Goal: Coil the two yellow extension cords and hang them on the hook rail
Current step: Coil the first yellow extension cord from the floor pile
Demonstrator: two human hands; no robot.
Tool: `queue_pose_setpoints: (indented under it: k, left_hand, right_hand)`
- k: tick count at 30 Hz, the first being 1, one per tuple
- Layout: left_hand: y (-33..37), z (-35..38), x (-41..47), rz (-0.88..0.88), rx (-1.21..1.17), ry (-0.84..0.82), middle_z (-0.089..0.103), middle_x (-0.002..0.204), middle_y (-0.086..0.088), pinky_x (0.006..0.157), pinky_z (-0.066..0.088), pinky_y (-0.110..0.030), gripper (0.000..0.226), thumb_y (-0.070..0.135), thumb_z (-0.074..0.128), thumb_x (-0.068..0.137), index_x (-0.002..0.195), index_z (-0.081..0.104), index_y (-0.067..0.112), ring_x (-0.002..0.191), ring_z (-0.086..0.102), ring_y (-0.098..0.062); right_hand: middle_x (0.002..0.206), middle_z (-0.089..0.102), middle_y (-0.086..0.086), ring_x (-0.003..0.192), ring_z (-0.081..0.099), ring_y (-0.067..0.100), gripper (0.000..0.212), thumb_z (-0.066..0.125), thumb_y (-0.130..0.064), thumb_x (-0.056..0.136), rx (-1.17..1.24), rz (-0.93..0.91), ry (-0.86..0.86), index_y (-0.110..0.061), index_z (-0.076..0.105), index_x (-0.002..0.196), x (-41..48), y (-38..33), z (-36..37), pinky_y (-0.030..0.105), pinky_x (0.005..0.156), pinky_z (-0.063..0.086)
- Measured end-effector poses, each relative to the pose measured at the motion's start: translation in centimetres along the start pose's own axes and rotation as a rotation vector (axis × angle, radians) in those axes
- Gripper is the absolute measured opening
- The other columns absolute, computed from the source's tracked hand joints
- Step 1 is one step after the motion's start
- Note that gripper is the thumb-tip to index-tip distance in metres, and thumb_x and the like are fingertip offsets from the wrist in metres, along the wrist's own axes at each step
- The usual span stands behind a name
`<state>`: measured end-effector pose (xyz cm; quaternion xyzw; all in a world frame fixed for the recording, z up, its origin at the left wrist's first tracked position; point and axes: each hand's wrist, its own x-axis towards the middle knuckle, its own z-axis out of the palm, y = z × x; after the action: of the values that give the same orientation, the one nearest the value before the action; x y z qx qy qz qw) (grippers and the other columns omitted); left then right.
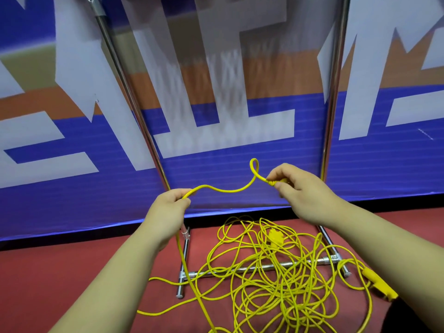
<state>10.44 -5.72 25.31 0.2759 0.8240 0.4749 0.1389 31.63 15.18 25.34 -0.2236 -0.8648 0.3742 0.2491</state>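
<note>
yellow cord strung in the air between two grip points, small loop standing up near its right end; from the left point it drops to the floor; rest is a loose tangled pile on red floor, draped over the rack's base bar; yellow plug on top, another at right edge

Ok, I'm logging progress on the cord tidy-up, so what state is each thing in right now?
Left hand: closed on the thin yellow extension cord.
Right hand: pinching that cord's end, small loop standing above it.
Tangled yellow cord pile: loose on the red floor, uncoiled, draped over the rack's base bar.
Yellow plug block: lying on the floor at right.
Chrome metal rack: standing upright, nothing seen hanging on it.
</note>
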Motion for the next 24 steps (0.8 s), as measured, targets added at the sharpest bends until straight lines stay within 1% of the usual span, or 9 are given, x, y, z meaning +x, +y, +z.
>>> queue_pose_setpoints:
  k: [3,6,10,12,13,15,17,20,24]
  left_hand:
    - [-0.2,0.1,0.1,0.02,0.041,0.015,0.048,0.058,0.009,0.058,0.036,-0.033,0.029,0.012,0.05,0.098,0.101,0.074,0.028,0.054,0.038,-0.016]
    - [-0.4,-0.1,-0.1,0.101,0.105,0.021,0.056,0.067,0.006,0.061,0.044,-0.033,0.025,0.02,0.052,0.102,0.103,0.073,0.031,0.057,0.048,-0.014]
    - [0.3,-0.5,-0.8,0.215,0.231,-0.054,0.065,0.072,0.021,0.067,0.045,-0.023,0.024,0.023,0.051,0.104,0.113,0.068,0.036,0.07,0.06,-0.001]
    - [0.9,-0.6,-0.9,0.262,0.274,-0.071,0.071,0.092,0.015,0.078,0.047,-0.02,0.023,0.024,0.05,0.104,0.114,0.068,0.034,0.091,0.063,-0.006]
    - [1.1,-0.6,-1.1,0.274,0.278,-0.082,0.071,0.094,0.007,0.082,0.048,-0.025,0.022,0.026,0.049,0.104,0.113,0.068,0.033,0.093,0.063,-0.013]
    - [1.7,-0.5,-1.4,0.281,0.262,-0.093,0.066,0.091,-0.009,0.08,0.049,-0.038,0.019,0.028,0.048,0.103,0.107,0.066,0.031,0.085,0.061,-0.022]
    - [2.3,-0.3,-1.8,0.294,0.211,-0.071,0.06,0.082,-0.011,0.072,0.048,-0.039,0.015,0.028,0.051,0.102,0.097,0.066,0.028,0.072,0.054,-0.018]
    - [2.8,-0.1,-2.1,0.317,0.136,-0.054,0.055,0.071,0.004,0.069,0.044,-0.033,0.015,0.024,0.058,0.1,0.088,0.068,0.024,0.065,0.047,-0.007]
    - [2.7,0.0,-2.2,0.271,0.015,-0.135,0.058,0.07,0.009,0.076,0.053,-0.037,0.014,0.025,0.059,0.1,0.092,0.072,0.026,0.069,0.054,-0.009]
  right_hand:
    - [0.078,0.057,-0.007,0.064,0.05,0.001,0.019,0.065,-0.018,0.091,0.023,0.017,-0.038,-0.034,0.061,0.099,-0.1,-0.1,-0.2,0.014,0.058,0.039]
    - [0.095,0.053,-0.012,0.073,0.053,0.001,0.028,0.07,-0.015,0.087,-0.088,-0.032,-0.035,-0.031,0.063,0.109,-0.3,-0.1,-0.1,0.011,0.062,0.037]
    - [0.094,0.059,-0.013,0.081,0.057,0.002,0.025,0.073,-0.024,0.088,-0.128,-0.063,-0.001,-0.032,0.066,0.11,-0.2,0.2,-0.2,0.014,0.066,0.038]
    - [0.087,0.065,-0.008,0.077,0.059,0.003,0.028,0.074,-0.027,0.087,-0.083,-0.041,-0.01,-0.032,0.064,0.114,-0.1,0.2,-0.3,0.013,0.067,0.04]
    - [0.085,0.067,-0.003,0.076,0.06,0.005,0.03,0.075,-0.027,0.087,-0.015,-0.022,-0.017,-0.031,0.064,0.115,0.0,0.2,-0.4,0.015,0.07,0.042]
    - [0.087,0.068,0.012,0.079,0.063,0.021,0.03,0.076,-0.024,0.087,0.169,0.021,-0.035,-0.028,0.062,0.114,0.1,-0.1,-0.4,0.03,0.077,0.047]
    - [0.087,0.07,0.017,0.083,0.064,0.033,0.027,0.074,-0.021,0.088,0.304,0.055,-0.045,-0.027,0.06,0.11,0.2,-0.3,-0.5,0.043,0.083,0.049]
    - [0.09,0.076,0.012,0.083,0.07,0.024,0.024,0.071,-0.018,0.09,0.463,0.114,-0.073,-0.02,0.061,0.112,0.2,-0.8,-0.5,0.042,0.086,0.053]
    - [0.088,0.077,0.009,0.081,0.071,0.022,0.022,0.068,-0.017,0.092,0.625,0.191,-0.088,-0.017,0.063,0.113,0.1,-1.3,-0.4,0.037,0.083,0.054]
